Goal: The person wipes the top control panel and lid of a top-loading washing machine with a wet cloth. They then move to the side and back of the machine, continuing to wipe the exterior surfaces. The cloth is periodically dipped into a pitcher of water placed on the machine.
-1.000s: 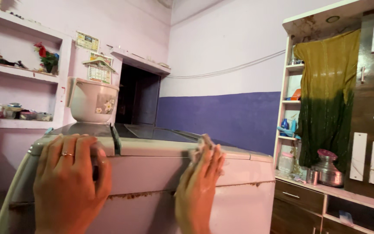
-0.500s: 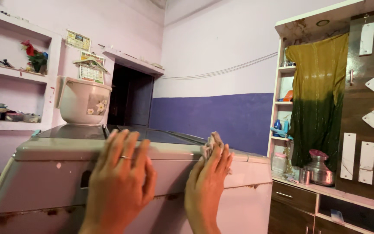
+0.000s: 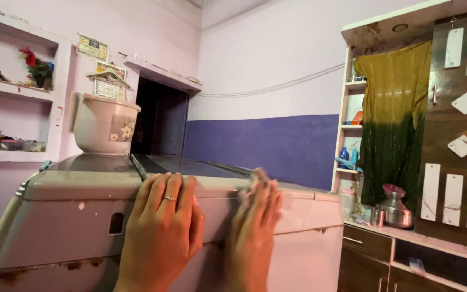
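Note:
A pale pink top-loading washing machine (image 3: 71,216) with rust stains along its lower front fills the foreground. My left hand (image 3: 163,232), with a ring on one finger, lies flat on the machine's front, fingertips at the top edge, and holds nothing. Just to its right, my right hand (image 3: 252,238) presses against the same face. A small pale cloth (image 3: 255,181), blurred, shows at its fingertips by the top rim. The two hands are close together but apart.
A pink plastic jug (image 3: 104,127) stands on the machine's lid at the back left. Behind it is a dark doorway (image 3: 160,121), with wall shelves (image 3: 12,86) to the left. At the right, a wooden cabinet (image 3: 460,135) holds a hanging olive cloth (image 3: 393,119) and a steel pot (image 3: 395,208).
My left hand has slid to the right along the machine's front and now sits beside my right hand. The right hand stays near the top rim with the cloth.

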